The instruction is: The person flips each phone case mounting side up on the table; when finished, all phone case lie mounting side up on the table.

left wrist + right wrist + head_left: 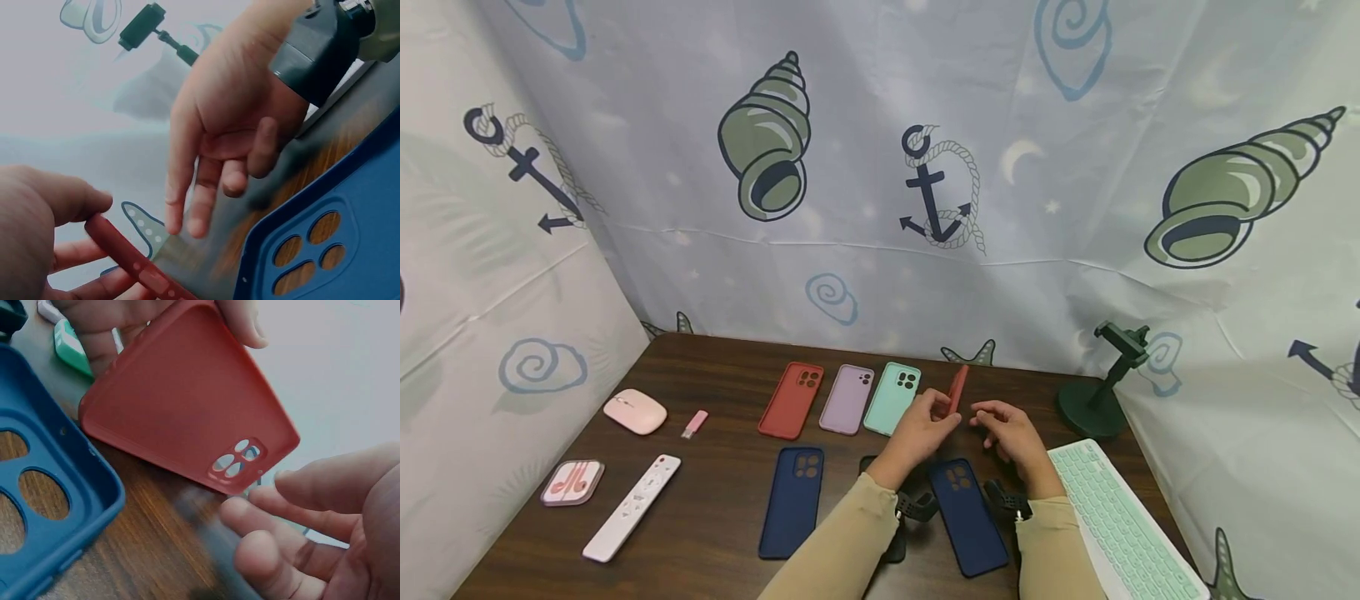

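Note:
In the head view my left hand (917, 435) holds a red phone case (957, 388) up on edge, above the back of the table. The right wrist view shows the inner side of this red case (165, 394), its camera holes at the lower corner, and the left thumb on its upper edge. Close beside it is my right hand (1017, 440), fingers loosely bent and apart from the case in the left wrist view. A dark blue phone case (973, 529) lies below, between both wrists. Mostly hidden by the left forearm is a black phone case (895, 546).
Another red case (790, 404), a lilac case (847, 400) and a mint case (887, 398) line the back. Left stand a second blue case (792, 508), remote (632, 508), earphone box (572, 483), mouse (636, 412) and USB stick (696, 423). Right: keyboard (1123, 521), green stand (1092, 408).

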`<control>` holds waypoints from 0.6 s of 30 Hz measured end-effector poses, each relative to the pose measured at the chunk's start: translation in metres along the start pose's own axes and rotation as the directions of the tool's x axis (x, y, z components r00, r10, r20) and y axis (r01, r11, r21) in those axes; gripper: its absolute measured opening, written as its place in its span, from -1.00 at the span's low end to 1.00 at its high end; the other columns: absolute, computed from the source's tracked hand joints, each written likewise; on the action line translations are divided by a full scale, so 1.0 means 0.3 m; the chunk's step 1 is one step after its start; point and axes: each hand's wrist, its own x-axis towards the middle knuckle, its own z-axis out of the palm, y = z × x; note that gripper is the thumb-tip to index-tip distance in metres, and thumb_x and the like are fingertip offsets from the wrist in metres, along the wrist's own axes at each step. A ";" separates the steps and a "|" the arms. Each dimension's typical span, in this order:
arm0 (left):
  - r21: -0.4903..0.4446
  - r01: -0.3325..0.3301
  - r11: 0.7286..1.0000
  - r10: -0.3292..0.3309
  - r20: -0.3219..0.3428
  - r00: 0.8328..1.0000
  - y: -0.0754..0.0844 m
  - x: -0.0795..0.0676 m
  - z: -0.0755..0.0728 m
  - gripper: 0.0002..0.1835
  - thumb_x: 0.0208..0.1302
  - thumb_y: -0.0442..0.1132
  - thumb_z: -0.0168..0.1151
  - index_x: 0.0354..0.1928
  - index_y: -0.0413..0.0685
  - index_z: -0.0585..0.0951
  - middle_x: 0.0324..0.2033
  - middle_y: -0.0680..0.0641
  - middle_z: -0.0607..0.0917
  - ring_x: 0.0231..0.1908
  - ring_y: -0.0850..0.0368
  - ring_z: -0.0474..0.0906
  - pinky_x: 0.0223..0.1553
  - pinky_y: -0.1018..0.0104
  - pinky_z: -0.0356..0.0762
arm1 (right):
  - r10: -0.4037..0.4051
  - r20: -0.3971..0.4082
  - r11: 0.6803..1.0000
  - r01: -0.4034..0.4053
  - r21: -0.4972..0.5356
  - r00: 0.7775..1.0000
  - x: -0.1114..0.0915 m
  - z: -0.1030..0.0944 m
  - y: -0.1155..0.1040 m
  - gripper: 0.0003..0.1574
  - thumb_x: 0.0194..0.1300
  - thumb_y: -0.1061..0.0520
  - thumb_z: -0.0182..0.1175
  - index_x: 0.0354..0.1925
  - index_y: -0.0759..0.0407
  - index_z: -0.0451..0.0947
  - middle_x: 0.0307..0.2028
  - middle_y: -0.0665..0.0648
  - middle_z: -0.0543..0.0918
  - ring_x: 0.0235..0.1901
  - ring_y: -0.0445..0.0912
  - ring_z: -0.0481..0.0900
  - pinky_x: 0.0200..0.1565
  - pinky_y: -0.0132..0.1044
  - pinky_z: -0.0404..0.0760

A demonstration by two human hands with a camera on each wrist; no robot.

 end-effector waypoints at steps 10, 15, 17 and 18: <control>-0.036 0.018 0.999 -0.019 -0.022 1.000 -0.028 0.016 -0.034 -0.70 0.44 -0.19 0.24 0.14 -0.04 0.53 -0.15 -0.05 0.72 -0.25 0.21 0.65 -0.30 0.32 0.58 | 0.034 0.040 0.994 -0.030 -0.101 0.999 -0.003 0.017 -0.003 -0.55 0.53 -0.02 0.12 0.28 0.07 0.54 0.05 0.23 0.69 -0.52 -0.10 0.55 -0.68 -0.32 0.30; 0.054 0.020 0.998 -0.018 -0.045 0.999 -0.027 0.016 -0.039 -0.73 0.43 -0.18 0.25 0.11 -0.05 0.58 -0.14 -0.03 0.72 -0.21 0.19 0.65 -0.22 0.31 0.59 | 0.049 0.024 0.994 -0.046 -0.099 0.999 -0.004 0.017 -0.003 -0.55 0.53 -0.03 0.13 0.27 0.06 0.56 0.03 0.20 0.70 -0.55 -0.09 0.51 -0.68 -0.30 0.29; 0.101 0.007 0.995 -0.002 -0.053 0.999 -0.021 0.013 -0.037 -0.74 0.43 -0.18 0.24 0.08 -0.08 0.61 -0.15 -0.04 0.72 -0.21 0.16 0.64 -0.22 0.28 0.58 | 0.056 0.010 0.994 -0.054 -0.094 0.998 -0.007 0.016 -0.004 -0.55 0.52 -0.03 0.13 0.27 0.05 0.56 0.03 0.21 0.70 -0.56 -0.09 0.50 -0.68 -0.30 0.30; 0.146 0.001 0.989 0.007 -0.057 0.998 -0.018 0.011 -0.034 -0.75 0.44 -0.17 0.23 0.07 -0.08 0.62 -0.15 -0.04 0.71 -0.20 0.15 0.62 -0.20 0.26 0.57 | 0.058 0.000 0.994 -0.058 -0.089 0.998 -0.008 0.015 -0.002 -0.55 0.52 -0.03 0.13 0.27 0.06 0.56 0.02 0.21 0.70 -0.57 -0.09 0.49 -0.68 -0.30 0.30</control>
